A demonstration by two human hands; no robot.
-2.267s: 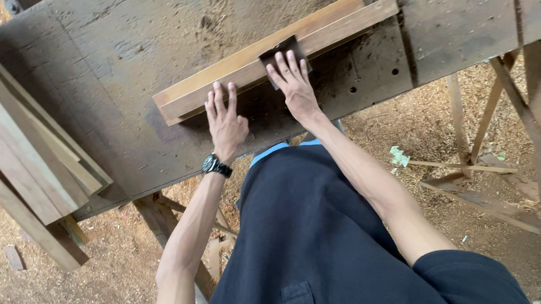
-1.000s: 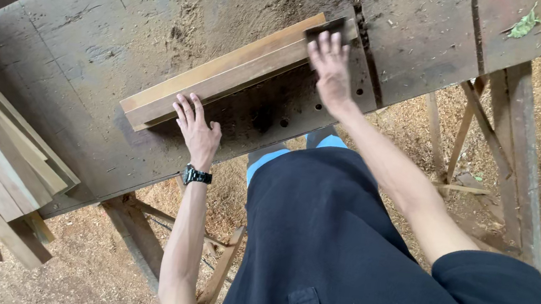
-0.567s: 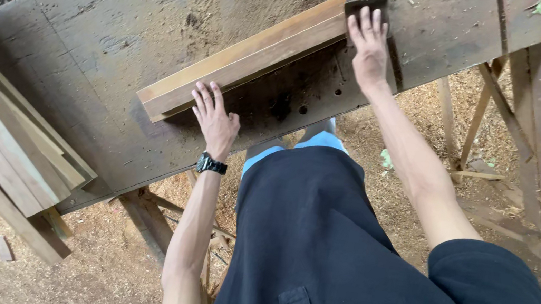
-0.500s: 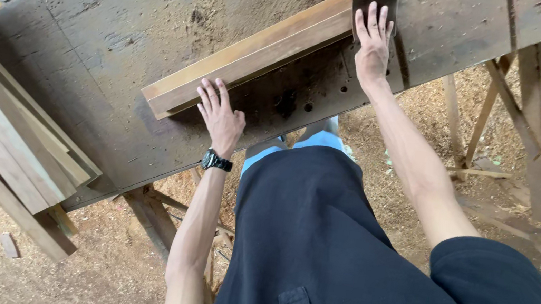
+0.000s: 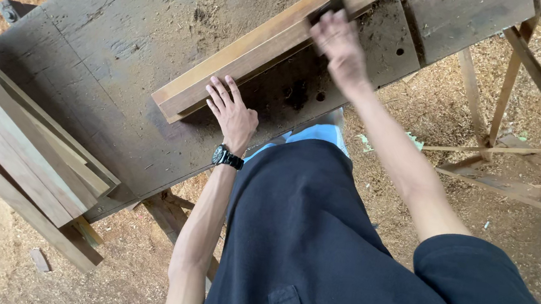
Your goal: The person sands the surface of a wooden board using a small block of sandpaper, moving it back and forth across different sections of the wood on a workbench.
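A long, pale-brown wooden plank [image 5: 264, 43] lies aslant across a dark, weathered wooden workbench [image 5: 119, 34], running from the bench's middle up toward its far right corner; a thinner strip of wood rests along its nearer edge, touching it. The left hand [image 5: 232, 112], a black wristwatch [image 5: 227, 158] on its wrist, lies flat with fingers spread, fingertips against the plank's nearer end, holding nothing. The right hand [image 5: 338, 42] is blurred, pressed palm-down on a small dark block [image 5: 325, 11] that sits on the plank toward its far end; whether the fingers grip the block or only press it cannot be told. At the bench's left end a stack of long grey-brown boards [image 5: 14, 139] lies over its edge; sawdust covers the ground [image 5: 442, 119] beneath the bench's timber legs [image 5: 502, 85].
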